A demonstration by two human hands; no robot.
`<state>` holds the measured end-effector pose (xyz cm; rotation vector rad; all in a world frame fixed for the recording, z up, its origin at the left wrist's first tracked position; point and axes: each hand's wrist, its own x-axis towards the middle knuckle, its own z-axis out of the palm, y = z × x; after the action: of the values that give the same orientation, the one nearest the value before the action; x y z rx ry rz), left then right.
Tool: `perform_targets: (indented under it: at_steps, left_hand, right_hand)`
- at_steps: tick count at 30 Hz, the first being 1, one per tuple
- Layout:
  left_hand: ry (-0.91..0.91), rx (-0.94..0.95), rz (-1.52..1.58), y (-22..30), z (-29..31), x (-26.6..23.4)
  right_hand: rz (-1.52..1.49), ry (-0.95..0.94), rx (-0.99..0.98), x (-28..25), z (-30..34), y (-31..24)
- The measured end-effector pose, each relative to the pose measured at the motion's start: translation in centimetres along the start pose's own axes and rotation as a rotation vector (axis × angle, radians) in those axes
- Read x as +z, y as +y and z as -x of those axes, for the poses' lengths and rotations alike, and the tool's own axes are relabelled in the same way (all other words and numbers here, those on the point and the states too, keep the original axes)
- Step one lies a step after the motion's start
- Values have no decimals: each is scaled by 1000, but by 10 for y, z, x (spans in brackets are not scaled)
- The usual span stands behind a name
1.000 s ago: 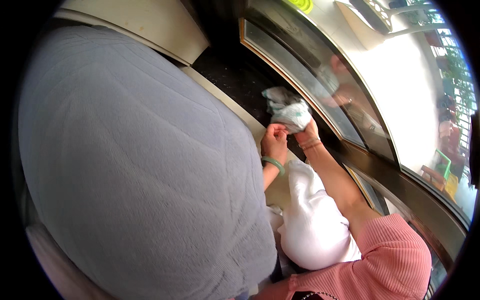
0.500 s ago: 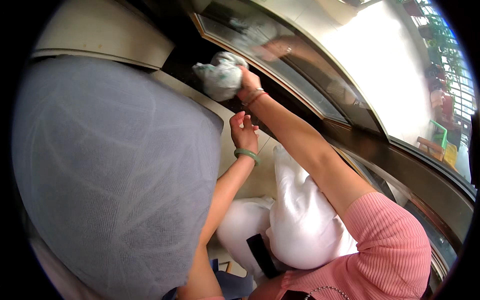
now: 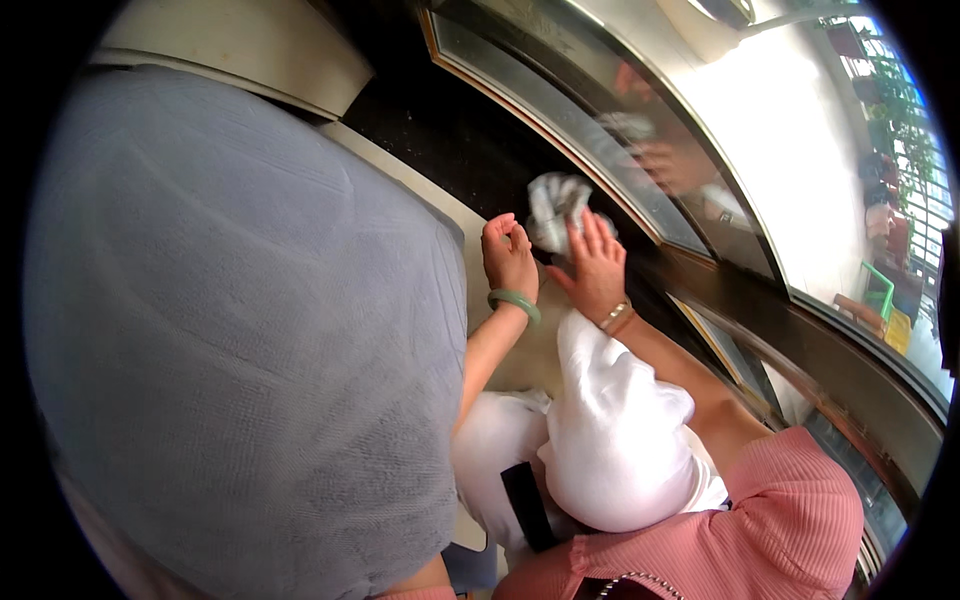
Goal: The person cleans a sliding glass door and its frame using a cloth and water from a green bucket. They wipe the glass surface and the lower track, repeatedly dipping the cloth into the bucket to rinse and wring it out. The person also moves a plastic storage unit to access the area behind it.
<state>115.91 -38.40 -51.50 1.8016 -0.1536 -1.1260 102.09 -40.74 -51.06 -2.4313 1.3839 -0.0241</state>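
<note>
A crumpled pale cloth (image 3: 560, 200), blurred by motion, lies against the black ledge below the window. My right hand (image 3: 597, 268) presses onto it with stretched fingers over its near side, the thumb out to the left. To the left, my left hand (image 3: 510, 255) hangs near the pale edge of the ledge, wearing a green bangle (image 3: 515, 304). Its fingers curl loosely inward, and nothing shows in them. The black ledge (image 3: 430, 140) runs along the foot of the window frame, with light specks on its surface.
A large grey fabric-covered surface (image 3: 250, 330) fills the left side. The framed window (image 3: 560, 110) reflects a hand and the cloth. My white-clad knees (image 3: 615, 440) are below my hands. A pale cabinet-like panel (image 3: 240, 50) stands at the far left; plants (image 3: 905, 130) show at upper right.
My right hand has drawn the cloth nearer and to the right along the ledge, its fingers now stretched over it. The left hand has shifted slightly right; the view has shifted too.
</note>
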Motion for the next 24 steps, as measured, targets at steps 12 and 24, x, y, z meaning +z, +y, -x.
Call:
perform_targets:
  at_steps: [12,24]
  left_hand:
    - [46,205,-133,4,-2,-9]
    - [-71,281,-34,11,3,8]
  right_hand:
    - [-141,75,-245,90,-166,-67]
    - [-368,42,-733,91,-267,-93]
